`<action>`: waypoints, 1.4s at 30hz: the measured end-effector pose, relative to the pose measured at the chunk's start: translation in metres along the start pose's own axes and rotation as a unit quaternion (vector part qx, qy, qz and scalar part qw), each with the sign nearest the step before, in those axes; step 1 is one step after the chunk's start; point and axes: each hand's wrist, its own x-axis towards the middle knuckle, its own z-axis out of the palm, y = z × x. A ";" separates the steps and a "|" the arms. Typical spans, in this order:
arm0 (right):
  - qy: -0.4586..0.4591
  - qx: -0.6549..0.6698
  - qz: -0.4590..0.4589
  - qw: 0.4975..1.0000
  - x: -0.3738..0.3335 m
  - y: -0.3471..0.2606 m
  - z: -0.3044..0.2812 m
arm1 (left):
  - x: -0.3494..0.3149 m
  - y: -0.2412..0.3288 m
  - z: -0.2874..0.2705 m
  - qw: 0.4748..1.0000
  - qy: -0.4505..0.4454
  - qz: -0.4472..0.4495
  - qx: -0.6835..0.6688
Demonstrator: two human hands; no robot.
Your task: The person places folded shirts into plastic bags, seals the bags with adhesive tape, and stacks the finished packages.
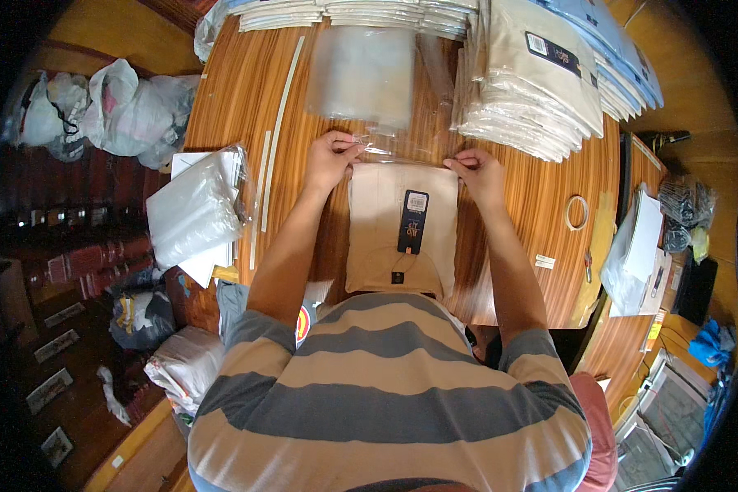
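Observation:
A folded beige garment (373,221) with a dark hang tag (413,221) lies on the table right in front of my body. Clear plastic, apparently a bag (406,149), stretches across its far end. My left hand (334,157) pinches the plastic near the garment's far left corner. At the far right corner, the thumb and fingers of my right hand (477,172) are closed on the plastic's other side. Glare and transparency hide how far the plastic reaches over the garment. Beyond my hands lies a stack of clear plastic bags (361,78).
Tall piles of bagged beige garments (529,98) and blue ones (607,41) stand at the far right. A tape roll (576,213) lies on the wooden table (533,184). More plastic bags (193,209) rest on papers at the left edge. White sacks (127,107) sit beyond that edge.

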 end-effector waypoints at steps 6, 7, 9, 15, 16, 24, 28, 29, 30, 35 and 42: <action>-0.070 0.028 0.059 0.995 -0.006 -0.010 -0.016 | -0.019 0.000 -0.005 0.999 -0.025 -0.042 -0.011; -0.085 0.042 0.067 0.993 -0.007 -0.010 -0.020 | -0.024 0.002 -0.008 0.998 -0.036 -0.055 -0.015; -0.095 0.032 0.085 0.991 -0.014 -0.007 -0.025 | -0.032 0.007 -0.012 0.995 -0.060 -0.082 -0.022; -0.051 0.098 0.096 0.989 -0.044 0.003 -0.025 | -0.047 -0.002 -0.017 0.991 -0.116 -0.055 0.019; -0.038 0.103 0.094 0.990 -0.047 0.005 -0.025 | -0.047 -0.006 -0.016 0.993 -0.114 -0.031 0.029; 0.039 0.089 0.107 0.989 -0.047 -0.005 -0.012 | -0.058 -0.004 -0.007 0.994 -0.075 0.008 0.079; 0.087 0.055 0.074 0.992 -0.055 -0.015 -0.003 | -0.061 -0.014 -0.004 0.998 -0.054 -0.019 0.022; 0.075 0.074 0.076 0.991 -0.055 -0.010 -0.006 | -0.061 -0.016 -0.002 0.999 -0.041 -0.030 0.019; 0.068 0.103 0.083 0.989 -0.055 -0.003 -0.007 | -0.061 -0.017 -0.002 0.999 -0.027 -0.040 0.016; 0.035 0.186 0.173 0.967 -0.064 0.000 -0.016 | -0.063 -0.016 -0.008 0.996 -0.057 -0.062 0.041; 0.035 0.144 0.114 0.982 -0.084 0.002 -0.016 | -0.089 0.008 -0.002 0.996 -0.034 -0.059 0.060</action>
